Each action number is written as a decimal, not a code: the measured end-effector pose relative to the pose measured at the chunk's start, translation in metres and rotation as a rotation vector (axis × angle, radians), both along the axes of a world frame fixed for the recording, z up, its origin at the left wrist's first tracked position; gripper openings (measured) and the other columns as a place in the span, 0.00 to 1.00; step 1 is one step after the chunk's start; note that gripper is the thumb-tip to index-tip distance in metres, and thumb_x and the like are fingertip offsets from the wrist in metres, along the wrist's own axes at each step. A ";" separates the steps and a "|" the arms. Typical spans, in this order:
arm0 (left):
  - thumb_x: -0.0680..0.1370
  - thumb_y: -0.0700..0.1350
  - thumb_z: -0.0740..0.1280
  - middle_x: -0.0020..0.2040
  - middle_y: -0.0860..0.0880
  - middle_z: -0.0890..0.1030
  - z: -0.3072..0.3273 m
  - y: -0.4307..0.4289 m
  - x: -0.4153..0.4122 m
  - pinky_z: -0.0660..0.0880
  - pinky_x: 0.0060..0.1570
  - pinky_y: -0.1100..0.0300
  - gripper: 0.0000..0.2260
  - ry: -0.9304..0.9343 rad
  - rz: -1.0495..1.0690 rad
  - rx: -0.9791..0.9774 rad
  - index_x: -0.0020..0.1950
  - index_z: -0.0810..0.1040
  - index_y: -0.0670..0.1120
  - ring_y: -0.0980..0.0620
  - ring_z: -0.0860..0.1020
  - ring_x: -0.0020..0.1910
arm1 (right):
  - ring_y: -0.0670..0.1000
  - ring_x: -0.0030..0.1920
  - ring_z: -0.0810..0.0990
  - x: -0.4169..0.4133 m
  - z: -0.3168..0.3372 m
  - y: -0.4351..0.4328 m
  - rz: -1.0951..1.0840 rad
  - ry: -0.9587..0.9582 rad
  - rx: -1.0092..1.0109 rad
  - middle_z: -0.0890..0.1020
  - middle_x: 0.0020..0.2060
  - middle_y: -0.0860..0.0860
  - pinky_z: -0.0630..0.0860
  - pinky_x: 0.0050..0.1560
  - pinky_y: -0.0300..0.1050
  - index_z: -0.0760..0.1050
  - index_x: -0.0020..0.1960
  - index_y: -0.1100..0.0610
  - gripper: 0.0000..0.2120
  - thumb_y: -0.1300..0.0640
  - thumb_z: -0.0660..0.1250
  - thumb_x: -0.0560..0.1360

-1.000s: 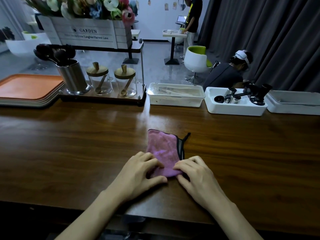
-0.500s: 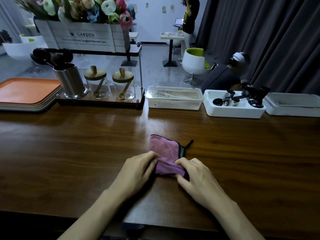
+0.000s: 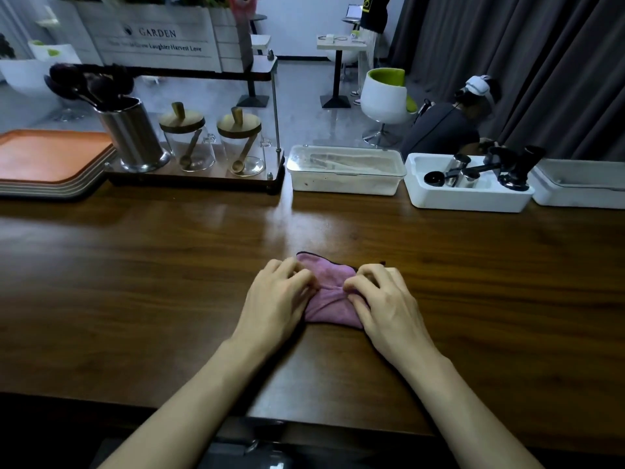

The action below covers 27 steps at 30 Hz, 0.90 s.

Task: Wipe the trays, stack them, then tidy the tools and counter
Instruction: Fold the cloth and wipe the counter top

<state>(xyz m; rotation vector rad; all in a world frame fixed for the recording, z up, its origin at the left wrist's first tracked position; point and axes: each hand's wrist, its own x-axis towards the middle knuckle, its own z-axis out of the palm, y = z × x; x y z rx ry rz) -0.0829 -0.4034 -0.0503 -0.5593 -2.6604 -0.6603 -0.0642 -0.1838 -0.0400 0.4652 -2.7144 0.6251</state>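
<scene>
Near the front edge of the counter [image 3: 135, 282], about at its middle: a pink cloth [image 3: 329, 289] with dark trim, folded small and bunched at the centre. Gripped from both sides at once. On its left side the left hand [image 3: 277, 299], with fingers curled into the fabric. On its right side the right hand [image 3: 385, 299], with fingers bent and pinching a fold. Close together, with only the cloth between, and both wrists low over the wood.

At the back left corner, a stack of orange trays [image 3: 47, 157], lying flat one on another. Just beside it to the right, a low dark stand [image 3: 196, 179] carrying a metal cup [image 3: 132, 133] full of dark-headed tools and two glass jars [image 3: 187, 140] with wooden lids, each with a wooden spoon leaning inside. Further right along the back edge, a clear lidded box [image 3: 345, 170], then a white bin [image 3: 466, 198] holding black and metal tools, then one more white container [image 3: 581, 187], cut off by the frame. Behind the counter, a white planter box [image 3: 159, 35] marked GARDEN and a seated person [image 3: 443, 130] wearing a headset.
</scene>
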 end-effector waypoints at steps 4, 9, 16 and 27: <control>0.83 0.57 0.62 0.53 0.56 0.81 -0.002 -0.011 0.005 0.76 0.51 0.50 0.13 -0.013 -0.089 -0.015 0.56 0.83 0.53 0.49 0.76 0.51 | 0.48 0.63 0.71 0.003 -0.004 0.005 0.046 -0.050 -0.003 0.78 0.60 0.43 0.76 0.61 0.51 0.81 0.61 0.49 0.16 0.44 0.63 0.79; 0.73 0.70 0.67 0.64 0.59 0.77 0.002 -0.025 0.012 0.71 0.65 0.53 0.29 -0.220 -0.132 -0.086 0.69 0.78 0.57 0.54 0.73 0.64 | 0.46 0.76 0.59 0.006 0.008 0.010 0.065 -0.281 0.134 0.64 0.76 0.43 0.65 0.74 0.50 0.70 0.74 0.45 0.37 0.27 0.61 0.71; 0.78 0.58 0.61 0.48 0.58 0.78 0.010 -0.017 0.010 0.74 0.50 0.52 0.12 -0.176 -0.071 -0.033 0.54 0.79 0.54 0.53 0.73 0.47 | 0.43 0.71 0.61 0.013 0.011 0.009 0.077 -0.231 0.105 0.64 0.71 0.40 0.72 0.64 0.43 0.71 0.73 0.48 0.25 0.46 0.64 0.76; 0.77 0.63 0.58 0.35 0.53 0.78 0.014 -0.012 0.007 0.72 0.39 0.52 0.15 -0.317 0.109 0.077 0.45 0.72 0.53 0.49 0.76 0.38 | 0.44 0.52 0.73 0.010 0.024 0.006 -0.029 -0.335 -0.067 0.75 0.45 0.43 0.76 0.51 0.47 0.70 0.60 0.42 0.10 0.40 0.59 0.81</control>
